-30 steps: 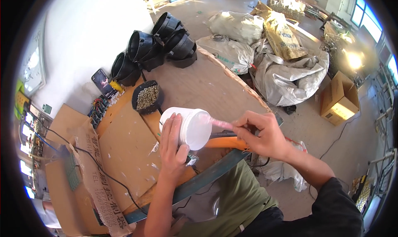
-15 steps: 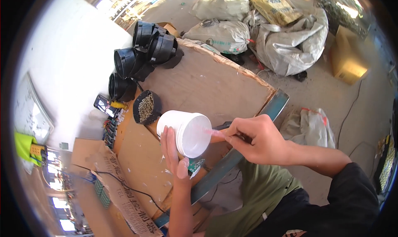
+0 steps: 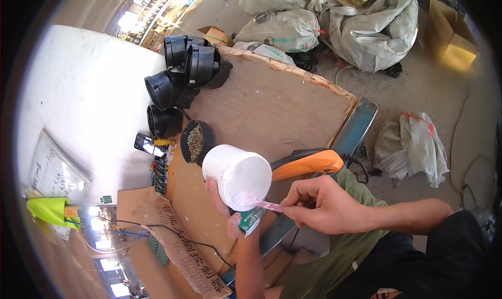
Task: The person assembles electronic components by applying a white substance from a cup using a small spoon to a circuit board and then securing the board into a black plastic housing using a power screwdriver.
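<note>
My left hand (image 3: 225,207) is wrapped round a white plastic jar (image 3: 222,165), tilted with its mouth toward my right. A small green circuit board (image 3: 251,220) also sits in that hand, under the jar's rim. White paste shows inside the jar's lower side. My right hand (image 3: 324,207) pinches a pink, see-through flat stick (image 3: 269,205), whose far end is in the jar's mouth at the paste. Just behind the jar lies an orange and black handheld tool (image 3: 308,164), its underside partly hidden.
Black plastic pots (image 3: 201,64) stand stacked at the far left of the wooden tabletop (image 3: 272,100). A black bowl of small pale parts (image 3: 195,142) is nearer, beside a phone (image 3: 149,145). Cardboard (image 3: 178,246) and a black cable lie front left. Sacks (image 3: 366,32) fill the floor beyond.
The pink stick has gone from the middle of the jar's mouth down to its lower rim. My view has shifted, and the orange tool and more of the circuit board now show.
</note>
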A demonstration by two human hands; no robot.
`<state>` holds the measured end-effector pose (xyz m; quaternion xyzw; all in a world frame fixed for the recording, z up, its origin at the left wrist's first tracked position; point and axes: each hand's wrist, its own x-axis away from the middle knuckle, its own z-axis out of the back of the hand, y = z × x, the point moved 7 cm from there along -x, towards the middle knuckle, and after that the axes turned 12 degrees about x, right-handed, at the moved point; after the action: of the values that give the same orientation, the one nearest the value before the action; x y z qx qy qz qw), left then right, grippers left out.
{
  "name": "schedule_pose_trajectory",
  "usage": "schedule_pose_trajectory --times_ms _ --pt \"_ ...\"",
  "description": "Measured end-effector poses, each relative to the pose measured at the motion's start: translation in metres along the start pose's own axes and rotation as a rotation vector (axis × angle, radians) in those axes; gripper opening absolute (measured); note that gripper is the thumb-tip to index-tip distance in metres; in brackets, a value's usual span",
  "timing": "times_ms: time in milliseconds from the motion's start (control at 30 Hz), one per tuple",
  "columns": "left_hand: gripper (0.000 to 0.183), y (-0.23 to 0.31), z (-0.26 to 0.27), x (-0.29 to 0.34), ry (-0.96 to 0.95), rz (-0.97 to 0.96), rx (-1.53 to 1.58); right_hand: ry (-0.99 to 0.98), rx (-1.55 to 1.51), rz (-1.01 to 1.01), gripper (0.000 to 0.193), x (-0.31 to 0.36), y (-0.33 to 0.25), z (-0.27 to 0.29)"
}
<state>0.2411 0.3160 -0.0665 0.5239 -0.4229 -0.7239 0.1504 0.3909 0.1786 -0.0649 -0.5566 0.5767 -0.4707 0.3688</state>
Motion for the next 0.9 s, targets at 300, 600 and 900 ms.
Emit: schedule_pose_trajectory --times_ms 300,600,900 --pt "0.077 -0.012 0.013 0.008 0.151 0.105 -0.020 0.036 -0.328 -0.097 0.009 0.004 -0.017 0.004" --pt "0.091 -0.001 0.023 -0.001 0.189 -0.072 -0.476 0.375 0.332 0.462 0.015 0.012 -0.049 0.009" --pt "0.082 0.033 0.032 -0.012 0.347 0.101 -0.613 0.203 0.003 0.142 0.017 -0.007 -0.043 0.005"
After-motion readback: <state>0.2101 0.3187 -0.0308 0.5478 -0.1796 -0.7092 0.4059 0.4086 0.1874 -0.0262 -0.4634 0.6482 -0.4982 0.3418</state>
